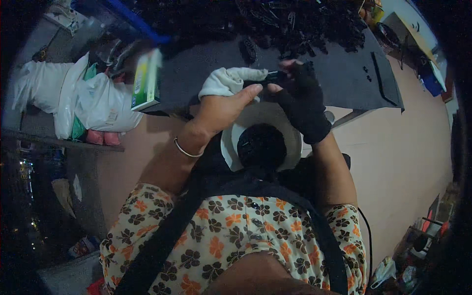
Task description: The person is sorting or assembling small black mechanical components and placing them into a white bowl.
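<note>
My left hand (pixel 228 93), its fingers covered by a white cloth glove and its thumb bare, is closed on a small dark piece (pixel 273 76) above the table's near edge. Meeting it from the other side, my right hand (pixel 304 101) wears a black fingerless glove, and its bare fingertips are bent in around the same piece. The piece is too dark to name its kind. Below both hands stands a white bucket (pixel 227 147) with a dark mass (pixel 263 146) inside.
Many small black parts (pixel 295 29) are heaped across the back of the dark table (pixel 187 78). A green and white box (pixel 146 81) stands at its left edge, beside white plastic bags (pixel 101 101). A black strip (pixel 383 78) lies at the right edge.
</note>
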Demonstrator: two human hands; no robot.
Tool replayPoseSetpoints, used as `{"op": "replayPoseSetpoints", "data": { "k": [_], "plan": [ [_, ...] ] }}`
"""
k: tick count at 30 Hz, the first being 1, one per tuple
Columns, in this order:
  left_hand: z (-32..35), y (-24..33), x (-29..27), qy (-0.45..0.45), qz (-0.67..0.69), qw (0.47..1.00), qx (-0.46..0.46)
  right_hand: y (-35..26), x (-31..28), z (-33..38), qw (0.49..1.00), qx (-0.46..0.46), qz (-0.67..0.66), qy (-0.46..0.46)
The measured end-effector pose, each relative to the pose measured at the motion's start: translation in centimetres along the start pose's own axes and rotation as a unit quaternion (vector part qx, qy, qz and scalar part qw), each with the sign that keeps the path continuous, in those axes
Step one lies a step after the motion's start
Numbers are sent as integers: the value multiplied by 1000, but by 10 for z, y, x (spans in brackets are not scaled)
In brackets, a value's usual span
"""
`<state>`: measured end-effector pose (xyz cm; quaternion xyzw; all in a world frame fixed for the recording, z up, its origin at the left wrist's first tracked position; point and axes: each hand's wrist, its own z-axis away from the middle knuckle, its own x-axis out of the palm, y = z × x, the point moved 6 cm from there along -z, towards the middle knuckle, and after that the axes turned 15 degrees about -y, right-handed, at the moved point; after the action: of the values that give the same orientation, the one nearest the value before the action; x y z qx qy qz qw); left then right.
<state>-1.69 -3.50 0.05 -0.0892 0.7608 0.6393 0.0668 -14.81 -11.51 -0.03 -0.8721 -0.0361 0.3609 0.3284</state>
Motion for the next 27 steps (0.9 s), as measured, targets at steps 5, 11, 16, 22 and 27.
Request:
{"op": "replayPoseSetpoints", "data": {
  "k": [5,11,16,22,27],
  "plan": [
    [2,-1,3,-18,-37,999,-21,18,19,5,918,151,-323,-173],
    [-8,-11,-4,-98,-118,988,-12,28,21,7,947,77,-165,-265],
    [-36,4,-23,8,-499,863,74,46,-20,-10,967,101,212,-103],
    [-79,-43,-39,30,-555,831,-34,69,-9,-10,933,48,345,-91],
    [-59,-36,-61,105,-385,916,42,47,-15,-8,955,35,282,-90]
  ]
}}
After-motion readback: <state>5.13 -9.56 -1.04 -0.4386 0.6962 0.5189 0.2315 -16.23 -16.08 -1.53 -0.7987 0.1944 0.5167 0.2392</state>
